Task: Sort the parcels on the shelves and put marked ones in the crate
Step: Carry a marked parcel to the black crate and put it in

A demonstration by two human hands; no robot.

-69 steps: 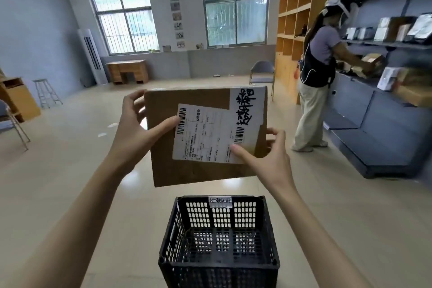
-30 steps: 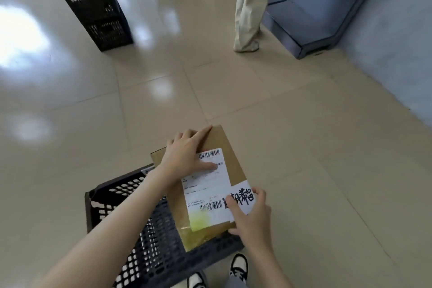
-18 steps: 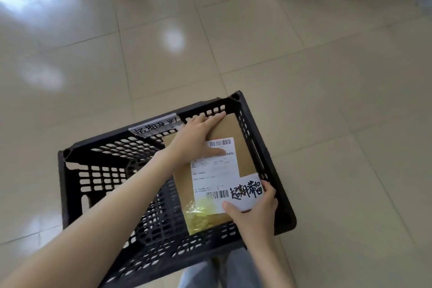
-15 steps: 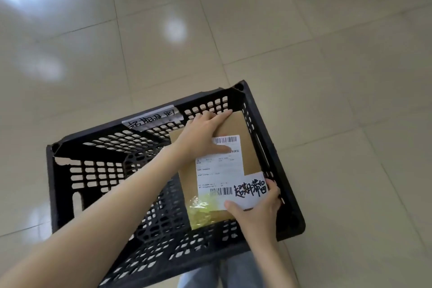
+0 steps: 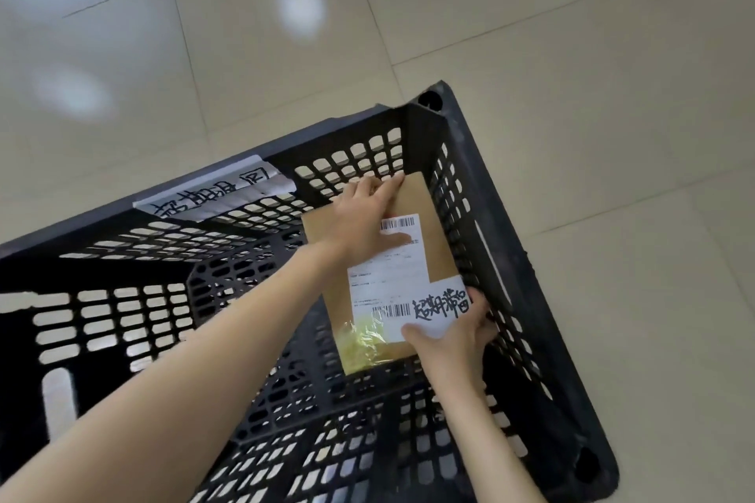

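A flat brown cardboard parcel (image 5: 433, 241) with a white shipping label, a handwritten white marker tag and a patch of yellow tape lies low inside the black perforated crate (image 5: 502, 257), against its right wall. My left hand (image 5: 363, 223) grips the parcel's far end, thumb on the label. My right hand (image 5: 453, 333) holds its near right corner at the marker tag. Whether the parcel touches the crate floor is hidden.
The crate stands on glossy beige floor tiles (image 5: 572, 73). A white handwritten label (image 5: 216, 198) is stuck on the crate's far rim. The left part of the crate's inside holds nothing visible.
Both hands carried the parcel from chest height down into the crate. Over the last half second it sank deeper along the right wall, and my view closed in on the crate.
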